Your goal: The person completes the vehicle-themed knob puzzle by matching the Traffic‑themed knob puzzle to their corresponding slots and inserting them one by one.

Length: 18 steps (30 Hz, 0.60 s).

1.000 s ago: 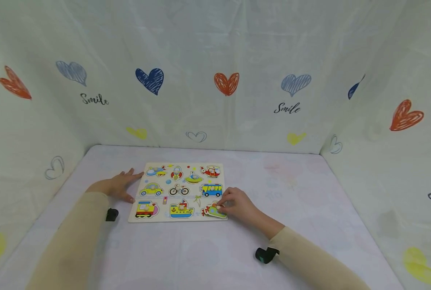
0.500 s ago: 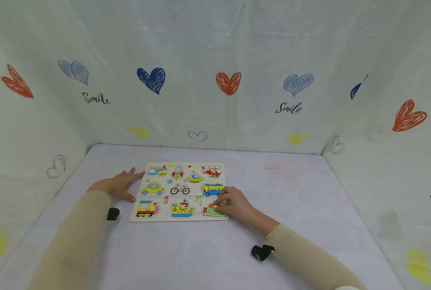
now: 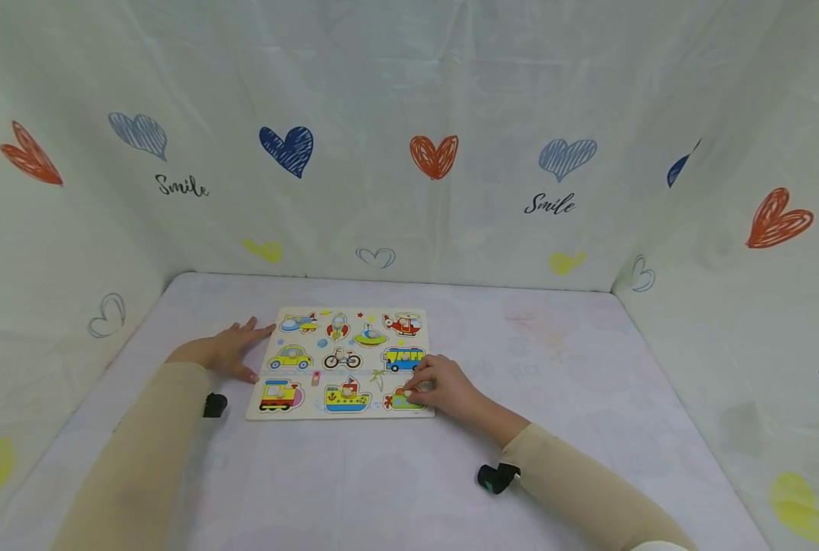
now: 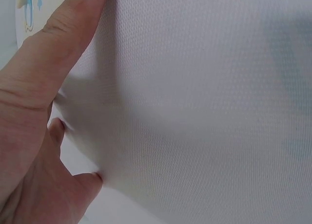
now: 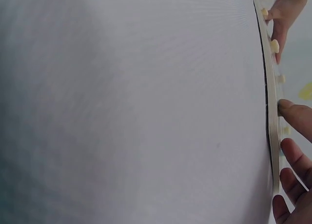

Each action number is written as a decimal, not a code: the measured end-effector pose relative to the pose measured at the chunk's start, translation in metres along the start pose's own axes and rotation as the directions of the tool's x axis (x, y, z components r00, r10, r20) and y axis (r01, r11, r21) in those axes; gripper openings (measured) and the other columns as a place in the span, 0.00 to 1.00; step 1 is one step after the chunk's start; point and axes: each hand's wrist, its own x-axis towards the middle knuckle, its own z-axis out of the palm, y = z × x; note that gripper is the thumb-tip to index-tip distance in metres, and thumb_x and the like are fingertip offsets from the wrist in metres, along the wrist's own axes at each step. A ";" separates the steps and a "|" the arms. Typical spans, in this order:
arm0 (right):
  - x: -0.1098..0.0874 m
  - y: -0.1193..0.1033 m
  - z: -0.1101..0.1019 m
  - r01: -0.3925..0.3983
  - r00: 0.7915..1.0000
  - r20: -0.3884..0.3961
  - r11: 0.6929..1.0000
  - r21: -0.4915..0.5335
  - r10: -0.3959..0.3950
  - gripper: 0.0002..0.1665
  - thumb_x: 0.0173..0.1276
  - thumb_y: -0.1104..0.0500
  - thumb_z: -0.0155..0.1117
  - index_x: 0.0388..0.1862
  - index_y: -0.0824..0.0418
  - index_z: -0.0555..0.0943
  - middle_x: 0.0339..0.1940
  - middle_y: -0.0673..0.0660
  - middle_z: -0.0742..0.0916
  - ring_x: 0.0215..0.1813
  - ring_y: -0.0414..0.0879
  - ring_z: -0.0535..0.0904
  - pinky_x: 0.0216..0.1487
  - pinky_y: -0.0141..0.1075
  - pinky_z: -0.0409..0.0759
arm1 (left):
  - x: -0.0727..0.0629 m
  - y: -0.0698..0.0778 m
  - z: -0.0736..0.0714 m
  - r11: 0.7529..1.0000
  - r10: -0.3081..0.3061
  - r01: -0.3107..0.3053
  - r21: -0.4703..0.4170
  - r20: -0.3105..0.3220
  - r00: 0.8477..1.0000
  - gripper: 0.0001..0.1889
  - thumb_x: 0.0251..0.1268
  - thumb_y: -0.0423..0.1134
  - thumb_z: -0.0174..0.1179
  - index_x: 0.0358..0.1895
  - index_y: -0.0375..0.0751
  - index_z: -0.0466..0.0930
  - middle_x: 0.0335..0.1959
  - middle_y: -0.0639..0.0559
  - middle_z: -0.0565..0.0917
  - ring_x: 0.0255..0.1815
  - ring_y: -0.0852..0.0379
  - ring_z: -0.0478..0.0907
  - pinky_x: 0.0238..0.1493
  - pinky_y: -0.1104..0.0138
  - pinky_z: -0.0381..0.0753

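A flat wooden knob puzzle board [image 3: 313, 402] lies on the table, filled with vehicle pieces. At its lower right corner is a green submarine piece [image 3: 396, 402] with a red propeller. My right hand [image 3: 447, 386] pinches the knob of that piece between thumb and finger, covering its right part. Whether the piece sits flush cannot be told. My left hand [image 3: 226, 352] is spread at the board's left edge, thumb and fingertips touching it. In the right wrist view, the right fingers [image 5: 295, 158] are beside the board's edge.
Other pieces on the board include a blue bus [image 3: 402, 360], a boat [image 3: 347, 398], a train [image 3: 281, 396], a car [image 3: 290, 357] and a red helicopter [image 3: 402, 325]. The white table [image 3: 354, 482] is walled by a heart-printed curtain [image 3: 485, 92].
The submarine piece has shifted left with my right hand, from overhanging its printed spot to lying over it. In the last half second little moves. My left hand stays put.
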 end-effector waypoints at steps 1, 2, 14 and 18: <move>0.000 0.000 0.000 0.000 1.000 0.000 1.000 0.000 0.000 0.06 0.57 0.57 0.77 0.35 0.51 0.91 0.35 0.42 0.79 0.41 0.40 0.71 0.40 0.36 0.70 | 0.001 0.000 0.000 1.000 -0.003 0.003 -0.002 0.001 1.000 0.56 0.47 0.48 0.76 0.76 0.38 0.50 0.73 0.22 0.41 0.70 0.19 0.37 0.62 0.27 0.47; 0.000 0.000 0.000 0.000 1.000 -0.001 1.000 -0.001 0.000 0.06 0.57 0.57 0.77 0.34 0.51 0.91 0.35 0.41 0.78 0.41 0.40 0.71 0.40 0.35 0.70 | 0.001 0.000 0.001 1.000 -0.006 0.006 -0.003 0.002 1.000 0.56 0.47 0.49 0.76 0.76 0.38 0.49 0.73 0.22 0.41 0.70 0.19 0.37 0.62 0.27 0.47; -0.004 0.001 -0.003 -0.041 0.999 0.015 0.999 0.035 0.041 0.10 0.57 0.56 0.77 0.39 0.51 0.90 0.39 0.42 0.80 0.46 0.41 0.73 0.45 0.38 0.71 | 0.003 0.001 0.000 0.999 0.001 -0.001 0.033 -0.009 1.000 0.56 0.47 0.49 0.76 0.76 0.36 0.50 0.73 0.21 0.42 0.70 0.17 0.39 0.62 0.28 0.49; -0.006 -0.002 -0.006 -0.062 0.998 0.028 0.997 0.036 0.061 0.14 0.57 0.56 0.77 0.43 0.53 0.89 0.39 0.44 0.81 0.46 0.42 0.74 0.47 0.38 0.73 | 0.003 -0.004 0.003 1.000 0.011 -0.011 0.027 -0.011 1.000 0.55 0.47 0.49 0.76 0.75 0.35 0.51 0.72 0.20 0.43 0.69 0.17 0.39 0.62 0.28 0.49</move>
